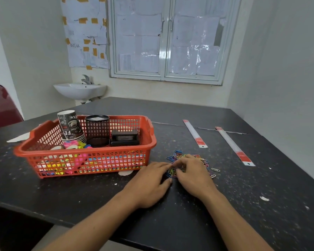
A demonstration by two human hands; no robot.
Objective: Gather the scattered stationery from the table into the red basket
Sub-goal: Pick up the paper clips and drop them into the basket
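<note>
Two bare forearms are seen reaching in from the near edge, both ending at one pile. The left hand [149,185] is laid almost flat on the counter [252,211], fingers nearly straight and thumb spread, its fingertips set against the near left side of the clips [178,154]; nothing is gripped by it. The right hand [193,175] is arched over the pile with fingers bent, its thumb and forefinger brought close to the left fingertips. A few clips may be pinched under it, but this is hidden by the fingers and cannot be told.

The coloured clips are heaped on the counter just right of the basket [83,153], and much of the heap is covered by the hands. Two stray clips [215,169] lie just beside the heap on its right.

The red basket stands left of the hands, near them but apart. In it are held a stack of paper cups [71,125], a black mesh pot [97,126], a black box-like item [124,138] and a bed of small bright pieces.

Beyond the heap, well apart from it, two long white strips with red labels are laid on the counter: the left strip [195,133] and the right strip [234,146].

Behind the counter a sink [80,90] and a papered window [168,38] are seen.
</note>
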